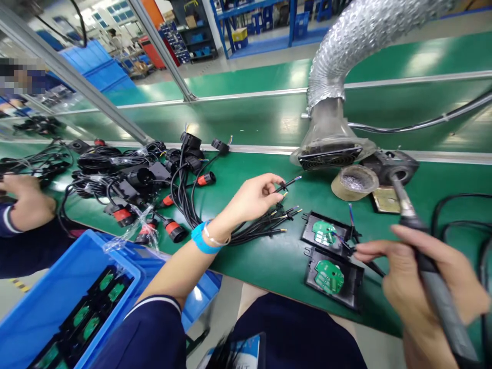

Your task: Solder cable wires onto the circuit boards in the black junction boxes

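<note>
My left hand pinches a black cable close to its stripped end, where thin coloured wires stick out. Below it lies a bundle of black cables with bared ends pointing right. My right hand is wrapped round a soldering iron, whose metal end overlaps the opening of the iron holder. Its fingertips also reach a cable by the upper black housing; whether they grip it is unclear. That housing carries a green circuit board with wires on it. Nearer me is a second black housing with a board.
A fume extractor hood hangs above a round tub. Black cables with red-ringed connectors heap at left. A blue bin holds several boards in housings. Another person's hand is at far left.
</note>
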A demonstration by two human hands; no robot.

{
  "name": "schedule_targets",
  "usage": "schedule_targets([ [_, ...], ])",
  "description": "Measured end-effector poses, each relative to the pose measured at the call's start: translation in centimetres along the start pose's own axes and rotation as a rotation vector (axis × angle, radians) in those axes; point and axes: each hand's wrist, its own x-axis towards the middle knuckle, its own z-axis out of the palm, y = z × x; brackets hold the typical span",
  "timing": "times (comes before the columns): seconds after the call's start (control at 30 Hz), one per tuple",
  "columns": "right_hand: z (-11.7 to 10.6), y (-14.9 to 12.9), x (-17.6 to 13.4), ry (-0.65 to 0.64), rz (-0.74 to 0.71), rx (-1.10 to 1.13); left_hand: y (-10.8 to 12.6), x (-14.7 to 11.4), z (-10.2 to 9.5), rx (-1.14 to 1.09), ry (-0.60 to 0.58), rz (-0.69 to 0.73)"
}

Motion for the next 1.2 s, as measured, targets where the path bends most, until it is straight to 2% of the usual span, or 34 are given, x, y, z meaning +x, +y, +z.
schedule_targets([
  [0.1, 2.3, -1.4, -0.1, -0.035, 0.011, 0.201, 2.1, -1.9, -0.1, -0.212, -0.146, 0.081],
  [0.2, 3.8, -1.8, -0.1, -0.073, -0.004, 0.349, 3.5, -3.2, 0.8, -0.165, -0.228, 0.120],
  [0.3, 4.3, -1.7, 0.1, -0.103, -0.007, 0.372, 3.8, -3.1, 1.7, -0.186, -0.262, 0.131],
  [0.37, 4.2, -1.5, 0.2, -0.109, -0.027, 0.382, 3.8, -2.4, 2.2, -0.326, -0.318, 0.103],
  [0.47, 4.2, -1.3, 0.4, -0.084, -0.051, 0.385, 3.9, -1.3, 3.0, -0.597, -0.395, -0.034],
  [0.53, 4.4, -1.3, 0.5, -0.074, -0.037, 0.369, 3.9, -0.9, 3.5, -0.687, -0.398, -0.103],
  [0.7, 4.8, -1.3, 0.6, -0.067, -0.058, 0.381, 3.9, -0.9, 4.2, -0.719, -0.367, -0.113],
  [0.87, 5.1, -1.2, 0.6, -0.096, -0.063, 0.360, 3.9, -1.6, 4.7, -0.624, -0.200, 0.017],
  [0.93, 5.1, -1.1, 0.6, -0.122, -0.051, 0.378, 3.8, -1.7, 5.0, -0.625, -0.183, 0.040],
  [1.07, 5.2, -0.9, 0.6, -0.146, -0.038, 0.412, 3.2, -1.6, 5.1, -0.706, -0.272, -0.002],
  [1.2, 5.1, -0.9, 0.8, -0.142, -0.062, 0.391, 2.8, -1.5, 4.8, -0.696, -0.357, -0.008],
])
